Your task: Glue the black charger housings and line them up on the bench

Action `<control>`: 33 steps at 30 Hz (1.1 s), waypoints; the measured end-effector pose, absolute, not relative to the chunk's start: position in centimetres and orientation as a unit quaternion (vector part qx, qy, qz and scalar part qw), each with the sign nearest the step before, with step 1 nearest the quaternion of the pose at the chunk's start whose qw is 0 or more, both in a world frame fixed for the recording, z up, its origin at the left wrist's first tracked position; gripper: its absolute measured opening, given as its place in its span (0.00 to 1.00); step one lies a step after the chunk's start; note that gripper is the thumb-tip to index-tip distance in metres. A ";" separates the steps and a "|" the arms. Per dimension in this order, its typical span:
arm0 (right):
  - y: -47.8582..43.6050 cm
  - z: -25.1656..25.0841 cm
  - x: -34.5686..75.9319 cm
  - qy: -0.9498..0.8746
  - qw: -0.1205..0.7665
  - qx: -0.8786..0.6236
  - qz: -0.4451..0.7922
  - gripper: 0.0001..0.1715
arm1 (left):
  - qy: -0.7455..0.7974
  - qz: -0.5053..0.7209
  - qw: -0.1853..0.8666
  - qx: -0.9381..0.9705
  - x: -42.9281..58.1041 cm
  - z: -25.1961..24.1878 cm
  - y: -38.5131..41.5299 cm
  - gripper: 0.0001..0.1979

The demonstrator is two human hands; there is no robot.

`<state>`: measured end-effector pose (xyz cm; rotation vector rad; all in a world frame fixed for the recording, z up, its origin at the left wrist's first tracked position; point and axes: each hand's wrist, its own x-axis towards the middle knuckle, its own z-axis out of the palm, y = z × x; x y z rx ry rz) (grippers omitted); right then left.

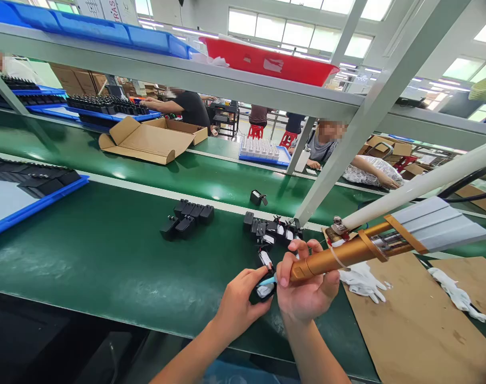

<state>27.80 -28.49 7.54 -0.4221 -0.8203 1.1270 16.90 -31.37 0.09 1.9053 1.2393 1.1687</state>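
My right hand (302, 285) is wrapped round a gold-coloured glue dispenser (326, 264) with a grey ribbed rear end. Its thin blue nozzle (267, 281) points left, into a small black plastic case (266, 290) with something white inside. That case sits between the thumb and fingers of my left hand (241, 298), low over the green bench. Just beyond my hands lie several similar open black cases (267, 234) with white parts and thin wires showing. Farther left stands a cluster of closed black cases (187, 216).
A blue tray (39, 205) of black cases lies at the left. Brown cardboard (403, 320) with white gloves (363, 281) covers the right side. A slanted metal post (339, 154) and a white pole (419, 184) rise close by. Co-workers (193, 109) sit across the bench.
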 end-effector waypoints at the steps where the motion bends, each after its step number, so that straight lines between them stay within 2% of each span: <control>1: -28.5 7.6 27.8 -0.369 0.748 -0.197 0.516 0.25 | 0.468 0.432 0.288 0.715 16.8 0.0 -31.3 0.26; 6: -28.2 7.7 28.0 -0.354 0.757 -0.216 0.505 0.28 | 0.524 0.366 0.281 0.715 14.9 -1.1 -30.8 0.25; 10: -27.8 7.3 28.9 -0.351 0.760 -0.216 0.502 0.28 | 0.541 0.308 0.337 0.706 11.7 -2.0 -30.4 0.23; 15: -27.3 6.7 29.9 -0.343 0.771 -0.209 0.494 0.27 | 0.521 0.286 0.425 0.683 10.0 -1.2 -29.8 0.32; 19: -27.1 6.5 30.4 -0.348 0.772 -0.205 0.491 0.27 | 0.512 0.312 0.445 0.665 11.7 -0.9 -29.1 0.22; 21: -27.0 6.3 30.5 -0.353 0.771 -0.206 0.488 0.27 | 0.518 0.340 0.423 0.661 12.6 -1.3 -28.9 0.17; 25: -26.9 6.1 30.9 -0.361 0.769 -0.209 0.484 0.27 | 0.545 0.352 0.315 0.693 13.5 -2.1 -28.9 0.13; 29: -26.9 5.9 31.1 -0.361 0.768 -0.206 0.487 0.26 | 0.522 0.302 0.214 0.768 13.2 -1.3 -29.5 0.15; 33: -26.9 5.8 31.3 -0.354 0.770 -0.201 0.491 0.26 | 0.483 0.257 0.153 0.823 12.9 -0.2 -30.5 0.21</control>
